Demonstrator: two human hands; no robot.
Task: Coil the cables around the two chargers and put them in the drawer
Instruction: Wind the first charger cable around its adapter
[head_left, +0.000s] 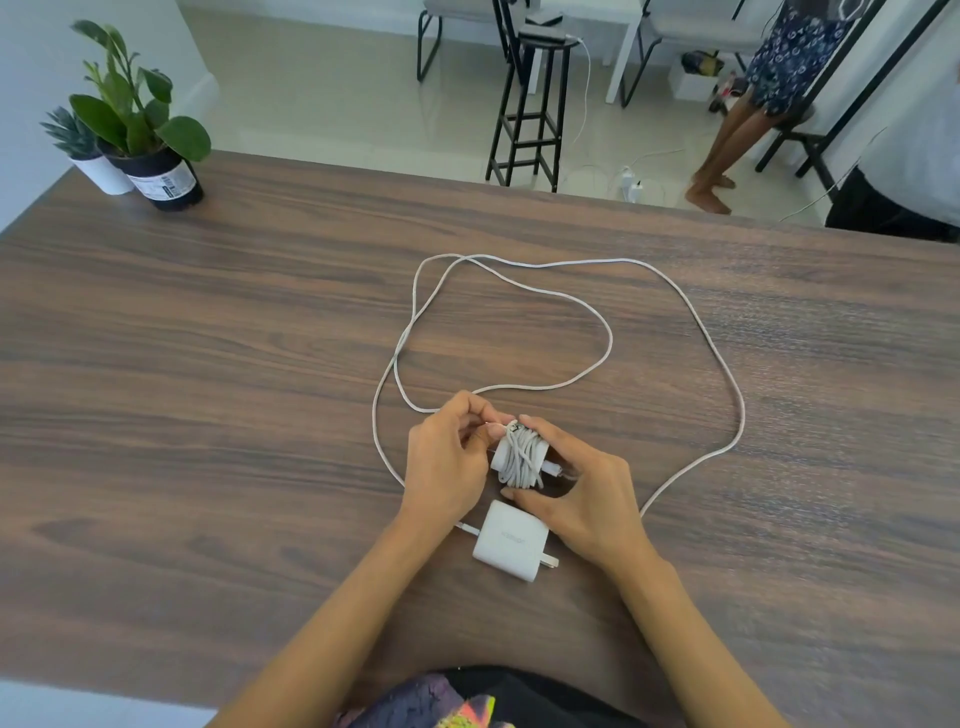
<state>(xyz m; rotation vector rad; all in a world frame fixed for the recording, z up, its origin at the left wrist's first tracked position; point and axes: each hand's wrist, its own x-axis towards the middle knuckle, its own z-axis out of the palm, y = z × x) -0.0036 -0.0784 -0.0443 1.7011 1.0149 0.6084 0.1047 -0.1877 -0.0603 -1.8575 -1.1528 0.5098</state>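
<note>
The first charger (519, 457), already wrapped, is held near the tabletop's (208, 364) near edge: right hand (582, 499) grips it, left hand (447, 457) pinches the cable end. Next, probably tuck this end, then coil the loose cable (691, 322) around the second charger (511, 540).

A dark wood-grain desk (208, 364) carries a white charger (511, 540), its loose looping cable (691, 322), and two potted plants (140, 124) at the far-left corner.
</note>
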